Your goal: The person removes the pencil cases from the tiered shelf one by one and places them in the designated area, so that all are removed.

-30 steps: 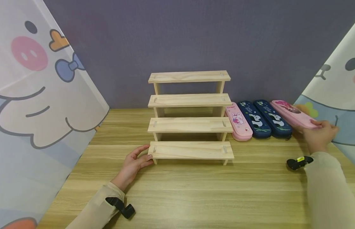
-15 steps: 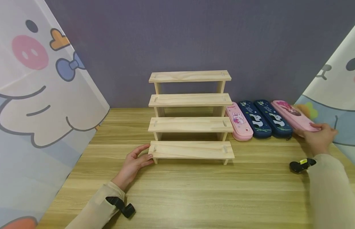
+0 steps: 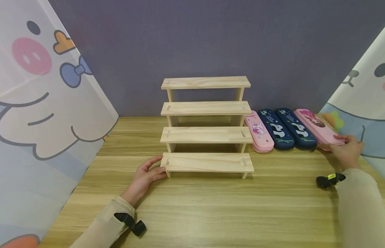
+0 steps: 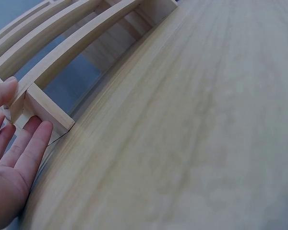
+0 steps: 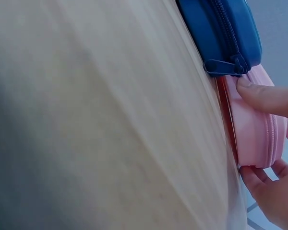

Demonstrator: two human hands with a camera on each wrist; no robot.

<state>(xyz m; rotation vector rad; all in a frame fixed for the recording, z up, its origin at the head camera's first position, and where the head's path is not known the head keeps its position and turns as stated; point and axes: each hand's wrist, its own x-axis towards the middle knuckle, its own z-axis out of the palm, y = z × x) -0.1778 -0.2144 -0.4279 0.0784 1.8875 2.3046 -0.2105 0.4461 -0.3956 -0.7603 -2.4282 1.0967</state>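
My left hand holds the left end of the lowest step of a four-tier wooden display stand. In the left wrist view the thumb lies at the plank's edge, and the fingers reach against the short leg below. Far to the right, my right hand grips the near end of a pink pencil case with a girl printed on the lid. The right wrist view shows the thumb on one side of this case and fingers at the other. The case lies beside a navy pencil case.
Another navy panda case and a pink rabbit case line up between the held case and the stand. A grey wall rises behind. Printed cartoon panels flank the wooden table on both sides.
My right hand has moved slightly down and left with the pink pencil case, whose near end has come lower and closer to the navy one. The left hand stays on the stand.
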